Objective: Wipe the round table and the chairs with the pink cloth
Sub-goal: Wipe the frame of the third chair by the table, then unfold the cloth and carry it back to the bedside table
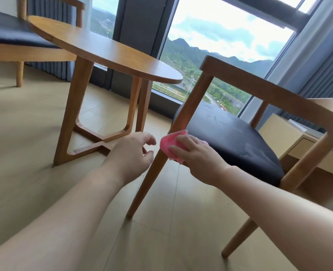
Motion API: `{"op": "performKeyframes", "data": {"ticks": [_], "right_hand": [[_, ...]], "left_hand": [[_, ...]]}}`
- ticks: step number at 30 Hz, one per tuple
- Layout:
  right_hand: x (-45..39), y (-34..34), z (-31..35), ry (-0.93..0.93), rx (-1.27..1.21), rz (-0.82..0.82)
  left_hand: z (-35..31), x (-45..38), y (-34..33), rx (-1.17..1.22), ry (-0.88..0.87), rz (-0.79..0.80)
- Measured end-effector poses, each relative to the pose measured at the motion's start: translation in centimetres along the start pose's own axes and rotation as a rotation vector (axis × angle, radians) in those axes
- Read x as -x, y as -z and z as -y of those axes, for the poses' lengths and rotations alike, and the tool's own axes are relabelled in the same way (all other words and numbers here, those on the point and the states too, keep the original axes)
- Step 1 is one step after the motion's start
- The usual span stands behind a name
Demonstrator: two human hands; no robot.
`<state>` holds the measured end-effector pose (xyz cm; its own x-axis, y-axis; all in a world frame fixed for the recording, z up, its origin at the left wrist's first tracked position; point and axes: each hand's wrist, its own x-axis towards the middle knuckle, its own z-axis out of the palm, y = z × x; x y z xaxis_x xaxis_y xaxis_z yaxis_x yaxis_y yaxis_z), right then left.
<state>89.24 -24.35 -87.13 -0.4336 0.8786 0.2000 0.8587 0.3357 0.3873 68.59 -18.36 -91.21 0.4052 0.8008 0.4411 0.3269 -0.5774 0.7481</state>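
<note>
The pink cloth [168, 142] is bunched against the front corner of the near wooden chair [238, 83], where its dark seat [232, 139] meets the slanted front leg [152, 177]. My right hand [197, 153] presses on the cloth, fingers laid over it. Just left of that leg, my left hand [134, 151] hovers with loosely curled fingers and holds nothing. The round wooden table [107, 49] stands behind and to the left on crossed legs. A second chair [11, 38] with a dark cushion is at the far left.
A floor-to-ceiling window [220, 45] runs behind the furniture, with grey curtains [322, 75] at the right. A low light-wood cabinet [285, 137] stands behind the near chair. The floor is light wood planks [34, 143].
</note>
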Motion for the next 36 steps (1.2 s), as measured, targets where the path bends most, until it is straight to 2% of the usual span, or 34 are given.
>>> {"op": "performKeyframes", "data": {"ticks": [4,7,9,12,15,18,20,25,27,31,33,36], "right_hand": [[2.5,3.8,-0.4,-0.089,-0.269,-0.091],[3.5,8.4,-1.3,-0.128,-0.474,-0.186],[3.1,12.8,-3.2,-0.216,-0.610,-0.206],[1.6,20.9,-7.2,-0.327,-0.742,-0.160],[0.0,30.1,-12.2,-0.443,-0.981,-0.099],[-0.7,40.7,-17.7,-0.450,-1.158,-0.152],[-1.0,47.9,-21.6,-0.504,-1.171,-0.180],[0.3,63.6,-32.1,-0.628,-1.003,-0.297],[1.7,68.8,-36.2,-0.674,-0.966,-0.339],[5.4,75.8,-42.1,-0.788,-1.276,-0.426],[7.3,77.2,-44.1,-0.820,-1.409,-0.457],[9.3,77.8,-46.6,-0.902,-1.527,-0.463]], "left_hand": [[-3.2,-0.8,-0.9,0.108,-0.076,0.036],[-7.4,-2.6,0.6,0.180,-0.149,0.227],[-11.4,-4.9,2.9,0.197,-0.168,0.350],[-19.3,-10.2,7.3,0.208,-0.188,0.284],[-28.8,-16.1,11.4,0.119,-0.195,0.273],[-38.7,-22.6,15.7,0.038,-0.173,0.243],[-45.7,-27.2,18.8,0.014,-0.181,0.229],[-63.9,-36.4,24.6,-0.043,-0.187,0.359],[-70.4,-38.7,25.6,-0.029,-0.183,0.360],[-79.5,-41.2,24.7,0.022,-0.181,0.389],[-81.9,-41.9,22.9,-0.019,-0.167,0.399],[-84.6,-42.8,19.7,-0.142,-0.204,0.318]]}}
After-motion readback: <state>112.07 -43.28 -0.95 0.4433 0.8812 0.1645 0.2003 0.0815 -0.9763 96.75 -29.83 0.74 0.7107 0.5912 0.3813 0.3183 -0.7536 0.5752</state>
